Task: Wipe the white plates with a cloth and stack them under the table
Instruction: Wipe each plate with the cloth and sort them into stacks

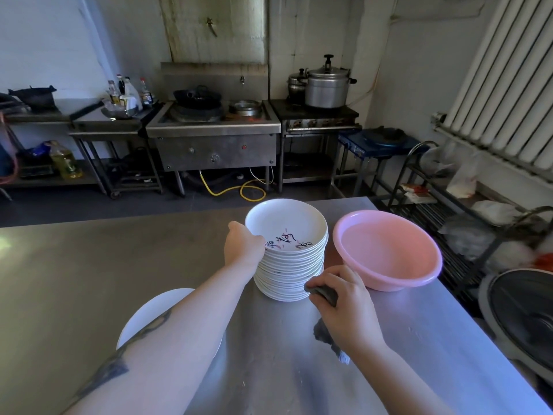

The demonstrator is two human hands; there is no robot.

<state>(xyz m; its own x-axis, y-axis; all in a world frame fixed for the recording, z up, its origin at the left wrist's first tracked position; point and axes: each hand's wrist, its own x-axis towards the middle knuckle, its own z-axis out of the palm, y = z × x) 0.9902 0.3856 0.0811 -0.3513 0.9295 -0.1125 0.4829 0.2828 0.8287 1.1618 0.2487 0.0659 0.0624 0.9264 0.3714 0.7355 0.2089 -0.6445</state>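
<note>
A tall stack of white plates (291, 265) stands on the steel table (89, 265); the top plate (284, 223) carries dark and pink lettering. My left hand (244, 244) grips the left rim of the top plate, thumb side on the edge. My right hand (344, 304) rests on the table just in front of the stack and holds a crumpled grey cloth (324, 293), whose tail hangs out below the palm. A single white plate (155, 313) lies on the table at the near left, partly hidden under my left forearm.
A pink plastic basin (386, 250) with water sits right of the stack, close to the table's right edge. Beyond the table are a stove, pots and metal counters. A wire rack and a dark round object stand to the right.
</note>
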